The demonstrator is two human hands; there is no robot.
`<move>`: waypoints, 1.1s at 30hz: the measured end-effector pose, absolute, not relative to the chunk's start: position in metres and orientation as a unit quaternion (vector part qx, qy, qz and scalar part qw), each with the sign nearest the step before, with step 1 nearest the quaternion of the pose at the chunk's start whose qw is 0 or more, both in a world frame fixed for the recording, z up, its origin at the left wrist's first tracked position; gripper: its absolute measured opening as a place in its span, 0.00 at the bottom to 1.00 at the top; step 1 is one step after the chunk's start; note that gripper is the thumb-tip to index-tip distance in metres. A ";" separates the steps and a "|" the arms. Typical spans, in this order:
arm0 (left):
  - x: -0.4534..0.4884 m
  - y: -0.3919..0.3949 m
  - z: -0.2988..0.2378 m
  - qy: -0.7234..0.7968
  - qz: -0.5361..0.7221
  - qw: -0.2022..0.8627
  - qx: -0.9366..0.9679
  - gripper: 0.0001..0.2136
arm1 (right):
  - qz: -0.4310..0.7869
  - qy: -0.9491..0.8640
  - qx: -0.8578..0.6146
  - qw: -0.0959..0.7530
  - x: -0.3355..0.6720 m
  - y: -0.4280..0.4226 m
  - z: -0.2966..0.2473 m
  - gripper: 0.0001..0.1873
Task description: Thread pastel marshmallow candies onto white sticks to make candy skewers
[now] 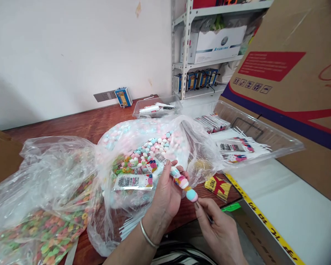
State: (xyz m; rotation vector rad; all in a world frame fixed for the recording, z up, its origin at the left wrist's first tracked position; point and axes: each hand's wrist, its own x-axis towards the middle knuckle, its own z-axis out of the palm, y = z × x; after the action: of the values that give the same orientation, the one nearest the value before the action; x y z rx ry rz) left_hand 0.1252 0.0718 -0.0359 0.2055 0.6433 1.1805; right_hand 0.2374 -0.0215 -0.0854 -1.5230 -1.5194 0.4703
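A candy skewer (191, 195) of pink, white and blue marshmallow-like pieces with small coloured bits between them runs between both hands. My left hand (167, 195), a bangle on its wrist, has its fingers curled round the upper part, where a clear printed wrapper seems to lie. At the skewer's lower end, my right hand (219, 228) pinches just below the last blue-and-pink piece; the stick inside those fingers is mostly hidden. Just left of my left hand, flat printed wrappers (134, 182) lie on an open plastic bag of pastel candies (157, 145).
Another clear bag holds coloured ring candies (52, 235) at left. A clear tray (281, 151) with white sticks and printed wrappers stands at right, near a yellow twist-tie pack (217, 187). Behind are a smaller clear bin (157, 106) and a large cardboard box (292, 81).
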 end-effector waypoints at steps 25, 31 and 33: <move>0.115 0.070 -0.048 0.296 0.467 0.802 0.228 0.23 | 0.506 -0.373 -0.530 0.569 0.250 -0.022 -0.065 0.16; 0.115 0.076 -0.046 0.275 0.513 0.789 0.196 0.13 | 0.603 -0.314 -0.469 0.563 0.256 -0.016 -0.079 0.19; 0.115 0.077 -0.046 0.291 0.518 0.783 0.183 0.09 | 0.603 -0.320 -0.477 0.553 0.256 -0.015 -0.079 0.19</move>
State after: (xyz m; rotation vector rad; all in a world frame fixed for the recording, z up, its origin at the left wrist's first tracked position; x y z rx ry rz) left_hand 0.1153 0.0770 -0.0461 0.3955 0.6277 1.1181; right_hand 0.2556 -0.0152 -0.0794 -1.1282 -0.7558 1.4262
